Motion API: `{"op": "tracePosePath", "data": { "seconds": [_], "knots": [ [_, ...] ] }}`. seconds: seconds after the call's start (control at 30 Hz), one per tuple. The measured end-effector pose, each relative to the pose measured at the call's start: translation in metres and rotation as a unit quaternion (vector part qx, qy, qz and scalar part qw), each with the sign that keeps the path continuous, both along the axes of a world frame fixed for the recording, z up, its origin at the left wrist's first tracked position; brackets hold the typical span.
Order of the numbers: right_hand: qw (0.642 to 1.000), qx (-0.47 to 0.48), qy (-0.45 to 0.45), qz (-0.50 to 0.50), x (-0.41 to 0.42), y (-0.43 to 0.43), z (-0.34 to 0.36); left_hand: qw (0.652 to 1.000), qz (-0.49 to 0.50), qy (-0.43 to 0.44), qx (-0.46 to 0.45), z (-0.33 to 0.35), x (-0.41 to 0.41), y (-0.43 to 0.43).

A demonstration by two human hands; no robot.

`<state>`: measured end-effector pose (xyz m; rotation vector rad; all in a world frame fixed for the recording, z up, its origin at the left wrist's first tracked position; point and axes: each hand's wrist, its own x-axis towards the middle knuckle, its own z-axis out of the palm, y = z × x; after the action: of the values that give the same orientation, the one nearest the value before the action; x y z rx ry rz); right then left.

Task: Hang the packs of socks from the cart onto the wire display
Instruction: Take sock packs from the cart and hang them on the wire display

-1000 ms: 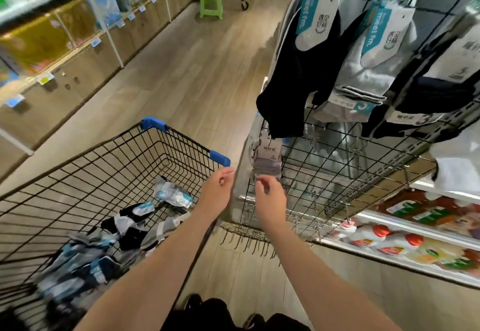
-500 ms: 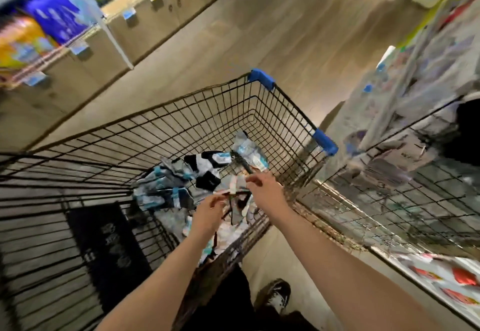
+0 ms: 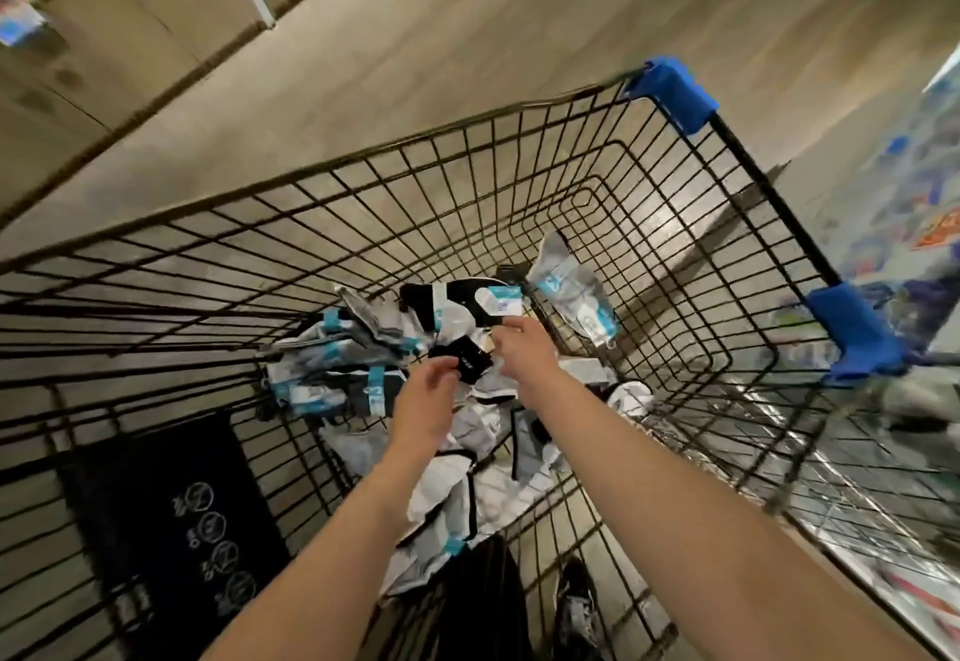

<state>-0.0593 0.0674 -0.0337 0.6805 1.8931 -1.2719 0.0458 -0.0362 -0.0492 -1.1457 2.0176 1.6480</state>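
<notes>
The black wire cart (image 3: 762, 182) fills the view and holds a pile of sock packs (image 3: 358, 374), grey, white and black with light blue bands. Both my hands reach down into the pile. My left hand (image 3: 428, 403) pinches the left edge of a small black sock pack (image 3: 467, 363). My right hand (image 3: 524, 356) has curled fingers on that pack's right edge, just below a black pack with a white label (image 3: 496, 303). A clear-wrapped pack (image 3: 571, 297) lies further back. The wire display (image 3: 878, 484) shows only as a blurred grid at the right.
Blue plastic corners (image 3: 670, 91) cap the cart's far rim. A black printed flap (image 3: 171, 515) covers the cart's near left end. Wooden shelving (image 3: 104, 37) runs along the aisle's far side. My shoe (image 3: 576, 603) shows through the cart's mesh.
My view swung from the wire display down into the cart. Both hands left the hung pack and dropped onto the pile, closing on a black pack.
</notes>
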Motion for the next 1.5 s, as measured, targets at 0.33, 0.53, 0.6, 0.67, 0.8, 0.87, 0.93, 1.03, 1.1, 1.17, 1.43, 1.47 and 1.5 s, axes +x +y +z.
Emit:
{"op": "tracePosePath", "data": {
  "seconds": [0.33, 0.53, 0.6, 0.67, 0.8, 0.87, 0.93, 1.03, 1.1, 1.17, 1.43, 1.47, 1.5],
  "knots": [
    [0.980, -0.051, 0.007, -0.192, -0.030, -0.041, -0.100, 0.999, -0.007, 0.015, -0.029, -0.075, -0.043, -0.022],
    [0.969, -0.002, 0.075, -0.236, -0.038, -0.046, -0.114, 0.999, -0.008, 0.028, -0.035, -0.092, -0.040, -0.023],
    [0.968, 0.035, 0.142, -0.204, -0.041, -0.043, -0.107, 0.999, -0.002, 0.022, -0.029, -0.094, -0.038, -0.023],
    [0.961, 0.088, 0.231, -0.121, -0.038, -0.037, -0.094, 0.999, -0.005, 0.031, -0.039, -0.088, -0.038, -0.022],
    [0.933, 0.103, 0.345, -0.017, -0.024, -0.020, -0.063, 0.995, 0.045, 0.065, -0.061, -0.060, -0.037, -0.017],
    [0.920, 0.071, 0.385, 0.010, -0.021, -0.016, -0.043, 0.994, 0.062, 0.080, -0.039, -0.041, -0.038, -0.013],
    [0.916, 0.036, 0.398, 0.047, -0.017, -0.017, -0.023, 0.994, 0.056, 0.097, -0.013, -0.023, -0.040, -0.012],
    [0.941, -0.025, 0.335, 0.046, -0.014, -0.013, 0.000, 0.990, 0.047, 0.108, 0.080, -0.006, -0.045, -0.010],
    [0.960, -0.059, 0.274, -0.014, -0.015, -0.003, 0.009, 0.978, 0.072, 0.115, 0.157, 0.001, -0.045, -0.004],
    [0.971, -0.067, 0.228, -0.031, -0.015, 0.010, 0.016, 0.975, 0.061, 0.120, 0.179, 0.013, -0.045, 0.003],
    [0.988, -0.015, 0.152, -0.001, -0.017, 0.048, 0.004, 0.995, -0.043, 0.079, 0.037, 0.016, -0.061, 0.033],
    [0.989, 0.011, 0.147, -0.034, -0.024, 0.054, -0.004, 0.997, -0.035, 0.067, 0.023, 0.012, -0.064, 0.035],
    [0.988, 0.024, 0.132, -0.076, -0.030, 0.060, -0.009, 0.998, -0.028, 0.057, 0.019, 0.006, -0.068, 0.036]
  ]
}}
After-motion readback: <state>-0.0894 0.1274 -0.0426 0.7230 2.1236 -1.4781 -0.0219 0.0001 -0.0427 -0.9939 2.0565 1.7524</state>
